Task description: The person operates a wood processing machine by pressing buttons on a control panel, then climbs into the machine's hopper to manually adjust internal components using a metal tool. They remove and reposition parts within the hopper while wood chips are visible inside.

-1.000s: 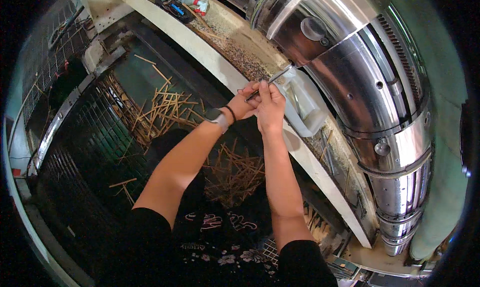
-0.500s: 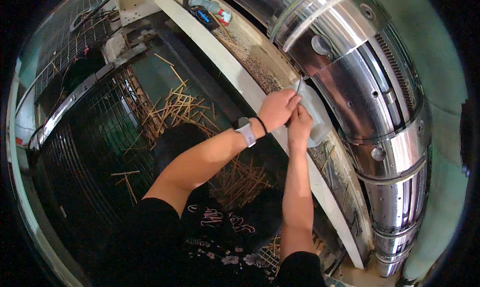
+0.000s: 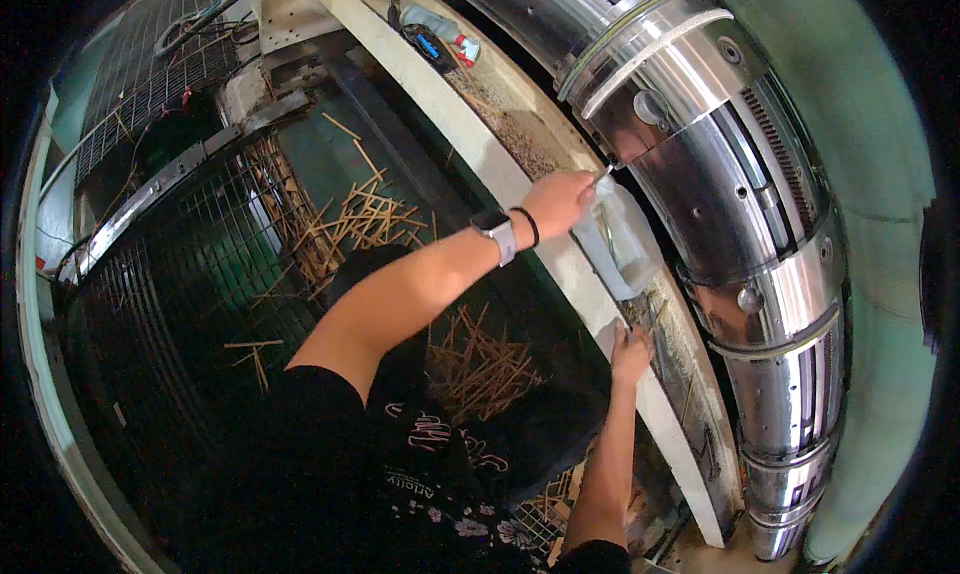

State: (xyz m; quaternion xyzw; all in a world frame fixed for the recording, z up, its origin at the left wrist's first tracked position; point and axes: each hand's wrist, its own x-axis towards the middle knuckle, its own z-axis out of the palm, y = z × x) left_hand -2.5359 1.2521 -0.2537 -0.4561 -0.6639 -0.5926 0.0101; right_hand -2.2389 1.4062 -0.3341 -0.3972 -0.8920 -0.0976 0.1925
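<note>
I have the left hand (image 3: 558,202) with its grip closed on a thin rod (image 3: 602,175), by the white tub's (image 3: 634,272) top end. The rod slants long-ways up and right, toward the big shiny tube (image 3: 690,209). My right hand (image 3: 630,356) curls below the tub; I can't tell what its grip holds.
</note>
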